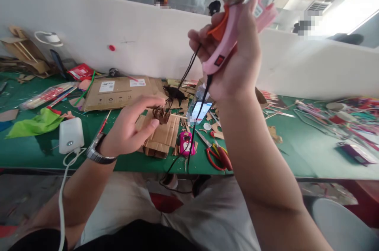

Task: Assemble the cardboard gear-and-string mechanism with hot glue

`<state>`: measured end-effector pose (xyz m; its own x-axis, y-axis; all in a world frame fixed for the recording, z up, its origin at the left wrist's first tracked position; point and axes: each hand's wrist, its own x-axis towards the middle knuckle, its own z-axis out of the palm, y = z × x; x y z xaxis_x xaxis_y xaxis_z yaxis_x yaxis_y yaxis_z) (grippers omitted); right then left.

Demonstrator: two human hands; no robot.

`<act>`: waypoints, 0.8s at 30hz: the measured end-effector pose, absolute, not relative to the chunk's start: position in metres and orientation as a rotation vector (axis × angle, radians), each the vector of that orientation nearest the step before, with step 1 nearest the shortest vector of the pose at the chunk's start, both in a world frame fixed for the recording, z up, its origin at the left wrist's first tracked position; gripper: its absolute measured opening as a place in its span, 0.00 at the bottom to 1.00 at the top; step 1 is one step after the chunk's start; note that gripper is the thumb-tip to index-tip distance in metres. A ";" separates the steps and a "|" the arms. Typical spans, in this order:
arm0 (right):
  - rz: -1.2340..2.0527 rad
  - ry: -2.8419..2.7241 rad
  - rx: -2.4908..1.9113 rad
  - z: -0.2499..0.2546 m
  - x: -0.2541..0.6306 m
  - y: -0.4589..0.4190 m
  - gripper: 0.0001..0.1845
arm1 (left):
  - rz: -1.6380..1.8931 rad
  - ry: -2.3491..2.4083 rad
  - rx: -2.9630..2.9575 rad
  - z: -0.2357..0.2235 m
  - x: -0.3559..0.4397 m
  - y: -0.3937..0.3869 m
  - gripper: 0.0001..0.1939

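High in front of me, my right hand [244, 55] is wrapped round the handle of a pink hot glue gun [220, 51]. The gun has an orange trigger and a red switch, and its upper part looks stained and crusted. A black cord hangs from its handle towards the table. Lower on the left, my left hand [128, 126] has its thumb and fingers curved round a small brown piece [162, 116] with upright prongs. That piece is over a small cardboard box [158, 138] on the green table; whether it is attached cannot be made out.
Right of the box lie a pink toy-like device [186, 144], red-handled scissors [211, 154] and a lit phone [201, 112]. A white power bank [71, 135] with a cable is near my left wrist. Behind them are flattened cardboard [118, 95] and a white partition [89, 29].
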<state>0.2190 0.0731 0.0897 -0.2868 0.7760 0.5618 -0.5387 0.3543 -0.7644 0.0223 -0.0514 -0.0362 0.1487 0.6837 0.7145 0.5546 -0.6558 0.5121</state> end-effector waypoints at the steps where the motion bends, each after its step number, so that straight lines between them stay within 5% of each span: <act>1: 1.285 -1.363 -0.258 0.092 0.217 0.080 0.14 | 1.509 1.286 2.283 -0.036 0.022 -0.048 0.24; 6: 1.171 -1.397 -0.322 0.098 0.210 0.108 0.13 | 1.295 1.617 2.377 -0.036 0.025 -0.039 0.29; 15: 1.197 -1.302 -0.243 0.107 0.221 0.111 0.17 | 1.200 1.662 2.454 -0.039 0.025 -0.036 0.13; 24: 1.095 -1.373 -0.289 0.121 0.227 0.083 0.22 | 1.379 1.583 2.380 -0.040 0.025 -0.040 0.10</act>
